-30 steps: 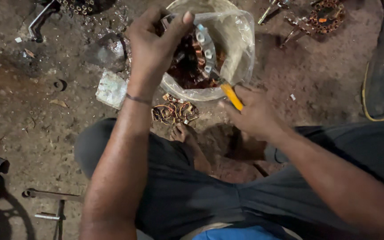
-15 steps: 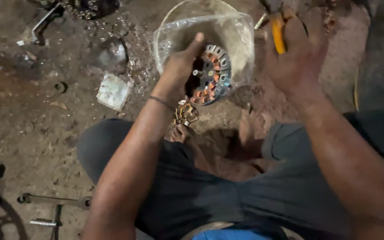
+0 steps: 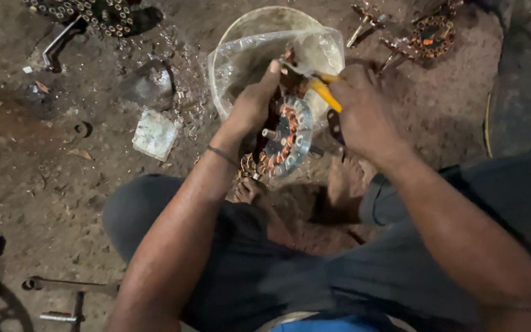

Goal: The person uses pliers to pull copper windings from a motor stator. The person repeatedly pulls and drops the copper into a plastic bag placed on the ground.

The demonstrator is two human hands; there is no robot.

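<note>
On the dirt floor (image 3: 44,160) we steady the copper-wound stator (image 3: 287,138) upright over the bag-lined bucket (image 3: 247,31), left hand (image 3: 254,104) fingers gripping it; right hand (image 3: 361,110) closed on the yellow-handled tool (image 3: 322,91) should pry gently, away from fingers

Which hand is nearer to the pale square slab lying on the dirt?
Left. The left hand grips the wound stator just right of the pale square slab; the right hand, with a yellow-handled tool, is beyond the stator.
</note>
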